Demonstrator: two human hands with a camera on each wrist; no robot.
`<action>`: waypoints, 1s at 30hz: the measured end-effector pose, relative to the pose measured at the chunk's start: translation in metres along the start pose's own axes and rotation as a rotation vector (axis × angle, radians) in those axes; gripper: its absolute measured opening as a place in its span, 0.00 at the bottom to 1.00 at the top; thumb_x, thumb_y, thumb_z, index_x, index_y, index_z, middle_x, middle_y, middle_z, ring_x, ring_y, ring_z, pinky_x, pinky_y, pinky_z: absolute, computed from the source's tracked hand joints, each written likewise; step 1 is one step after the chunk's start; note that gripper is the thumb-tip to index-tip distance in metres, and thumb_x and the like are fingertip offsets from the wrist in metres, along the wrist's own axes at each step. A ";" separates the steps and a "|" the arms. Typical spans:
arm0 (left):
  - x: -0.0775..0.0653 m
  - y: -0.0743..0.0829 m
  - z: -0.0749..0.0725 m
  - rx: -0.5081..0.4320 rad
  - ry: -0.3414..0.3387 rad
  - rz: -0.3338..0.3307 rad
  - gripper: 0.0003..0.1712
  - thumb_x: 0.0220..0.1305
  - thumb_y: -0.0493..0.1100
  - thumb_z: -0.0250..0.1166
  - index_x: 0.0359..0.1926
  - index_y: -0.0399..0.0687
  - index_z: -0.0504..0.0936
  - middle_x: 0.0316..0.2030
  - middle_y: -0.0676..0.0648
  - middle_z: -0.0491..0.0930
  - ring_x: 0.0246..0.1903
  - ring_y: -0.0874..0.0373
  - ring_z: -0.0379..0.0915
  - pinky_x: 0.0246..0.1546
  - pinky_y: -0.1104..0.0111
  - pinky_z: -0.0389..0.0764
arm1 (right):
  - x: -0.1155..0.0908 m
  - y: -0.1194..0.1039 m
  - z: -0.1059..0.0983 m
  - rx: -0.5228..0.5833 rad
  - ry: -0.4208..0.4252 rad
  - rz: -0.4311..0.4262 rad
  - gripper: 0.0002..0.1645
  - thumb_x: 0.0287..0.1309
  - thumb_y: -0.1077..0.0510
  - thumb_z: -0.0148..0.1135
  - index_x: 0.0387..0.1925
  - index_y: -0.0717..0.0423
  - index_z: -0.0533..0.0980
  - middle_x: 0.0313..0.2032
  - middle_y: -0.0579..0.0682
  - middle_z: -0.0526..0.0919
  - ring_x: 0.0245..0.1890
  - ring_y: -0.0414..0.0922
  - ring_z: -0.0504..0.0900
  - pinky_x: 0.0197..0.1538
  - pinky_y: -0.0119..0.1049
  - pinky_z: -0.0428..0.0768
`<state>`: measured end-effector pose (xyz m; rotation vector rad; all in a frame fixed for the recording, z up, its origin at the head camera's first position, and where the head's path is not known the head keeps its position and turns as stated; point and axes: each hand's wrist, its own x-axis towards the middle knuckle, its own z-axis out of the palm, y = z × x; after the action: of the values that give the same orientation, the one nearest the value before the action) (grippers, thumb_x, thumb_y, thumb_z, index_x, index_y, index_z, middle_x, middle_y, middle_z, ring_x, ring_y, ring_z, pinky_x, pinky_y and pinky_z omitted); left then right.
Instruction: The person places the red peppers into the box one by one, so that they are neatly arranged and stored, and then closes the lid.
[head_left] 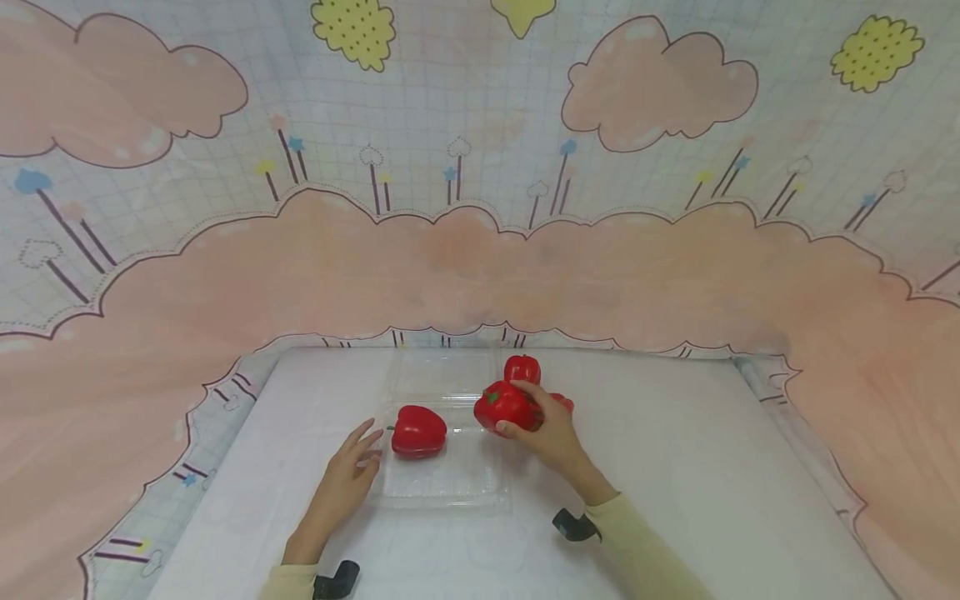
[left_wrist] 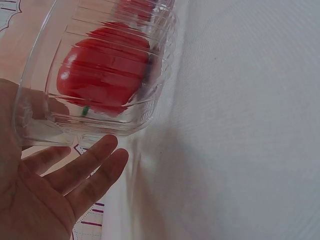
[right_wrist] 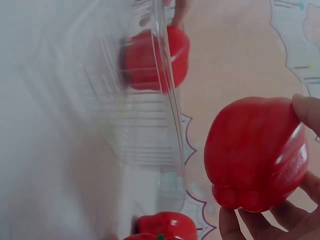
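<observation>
A clear plastic box (head_left: pixel 450 492) lies on the white table, with one red bell pepper (head_left: pixel 418 432) on its side in the left part. Beside the box's left wall is my left hand (head_left: pixel 347 479), fingers spread and loosely extended; in the left wrist view its thumb shows through the clear plastic. Whether it touches the wall, I cannot tell. My right hand (head_left: pixel 557 437) grips a second red bell pepper (head_left: pixel 502 406) between thumb and fingers, over the box's right side. In the right wrist view this held pepper (right_wrist: pixel 255 155) hangs apart from the box.
Another red pepper (head_left: pixel 522 368) stands behind the right hand, right of the box's lid (head_left: pixel 442 372). One more red pepper (head_left: pixel 564 403) is partly hidden by that hand. A patterned cloth (head_left: pixel 480 275) hangs behind the table (head_left: pixel 697 467).
</observation>
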<state>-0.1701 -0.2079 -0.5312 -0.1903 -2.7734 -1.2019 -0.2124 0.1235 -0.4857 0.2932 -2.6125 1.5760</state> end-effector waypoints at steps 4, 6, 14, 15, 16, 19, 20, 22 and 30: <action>-0.001 0.000 0.000 0.000 -0.004 -0.008 0.27 0.68 0.33 0.58 0.68 0.40 0.70 0.73 0.41 0.60 0.56 0.44 0.79 0.52 0.56 0.84 | -0.003 -0.003 0.006 0.002 -0.027 0.013 0.43 0.46 0.49 0.77 0.64 0.37 0.69 0.61 0.50 0.75 0.63 0.53 0.71 0.51 0.52 0.86; -0.001 0.000 0.000 0.001 -0.004 -0.008 0.27 0.68 0.33 0.58 0.67 0.39 0.70 0.73 0.40 0.60 0.56 0.44 0.79 0.52 0.56 0.84 | -0.004 -0.005 0.009 0.005 -0.045 0.009 0.42 0.46 0.48 0.77 0.64 0.37 0.69 0.61 0.50 0.75 0.62 0.52 0.72 0.50 0.50 0.86; 0.000 0.001 -0.001 0.003 0.004 0.001 0.27 0.68 0.34 0.58 0.67 0.40 0.70 0.73 0.41 0.60 0.55 0.44 0.80 0.52 0.55 0.84 | -0.005 -0.008 0.021 -0.013 -0.104 -0.030 0.43 0.44 0.45 0.77 0.64 0.35 0.69 0.60 0.44 0.75 0.58 0.48 0.73 0.49 0.44 0.87; 0.000 0.001 -0.001 0.001 0.006 0.004 0.27 0.68 0.34 0.58 0.67 0.40 0.70 0.73 0.41 0.60 0.55 0.44 0.80 0.52 0.55 0.84 | -0.005 -0.008 0.022 -0.019 -0.108 -0.037 0.43 0.45 0.45 0.77 0.64 0.35 0.68 0.60 0.44 0.75 0.59 0.48 0.73 0.49 0.45 0.87; 0.001 0.001 -0.001 -0.002 0.008 0.004 0.27 0.68 0.34 0.58 0.67 0.40 0.70 0.73 0.41 0.61 0.55 0.44 0.80 0.52 0.54 0.84 | -0.005 -0.007 0.024 -0.025 -0.110 -0.042 0.44 0.45 0.45 0.77 0.64 0.35 0.68 0.60 0.44 0.75 0.59 0.48 0.73 0.49 0.45 0.87; 0.001 0.000 0.001 -0.001 0.011 0.004 0.27 0.68 0.34 0.58 0.67 0.40 0.71 0.72 0.41 0.61 0.55 0.44 0.80 0.52 0.54 0.83 | -0.006 -0.006 0.027 -0.045 -0.117 -0.052 0.44 0.45 0.46 0.77 0.64 0.36 0.68 0.61 0.44 0.75 0.61 0.48 0.73 0.51 0.46 0.86; 0.001 0.000 0.001 -0.001 0.011 0.001 0.27 0.68 0.34 0.59 0.67 0.40 0.71 0.72 0.41 0.61 0.55 0.44 0.80 0.52 0.54 0.83 | -0.007 -0.006 0.028 -0.056 -0.119 -0.053 0.44 0.45 0.47 0.77 0.65 0.36 0.68 0.61 0.43 0.74 0.62 0.47 0.73 0.51 0.47 0.86; 0.000 0.001 0.002 0.001 0.012 -0.001 0.27 0.68 0.34 0.59 0.67 0.39 0.71 0.72 0.40 0.61 0.55 0.44 0.80 0.52 0.54 0.83 | -0.008 -0.006 0.030 -0.069 -0.126 -0.057 0.44 0.45 0.48 0.77 0.65 0.37 0.68 0.61 0.44 0.74 0.62 0.48 0.73 0.52 0.47 0.86; -0.001 0.000 0.002 0.004 0.018 -0.003 0.26 0.68 0.35 0.58 0.67 0.42 0.71 0.72 0.42 0.62 0.54 0.45 0.80 0.52 0.54 0.84 | -0.007 -0.007 0.037 -0.098 -0.172 -0.096 0.44 0.46 0.50 0.77 0.66 0.37 0.67 0.61 0.44 0.74 0.62 0.47 0.73 0.51 0.47 0.86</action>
<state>-0.1689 -0.2060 -0.5327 -0.1736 -2.7609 -1.1933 -0.2033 0.0884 -0.4980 0.5619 -2.7443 1.4479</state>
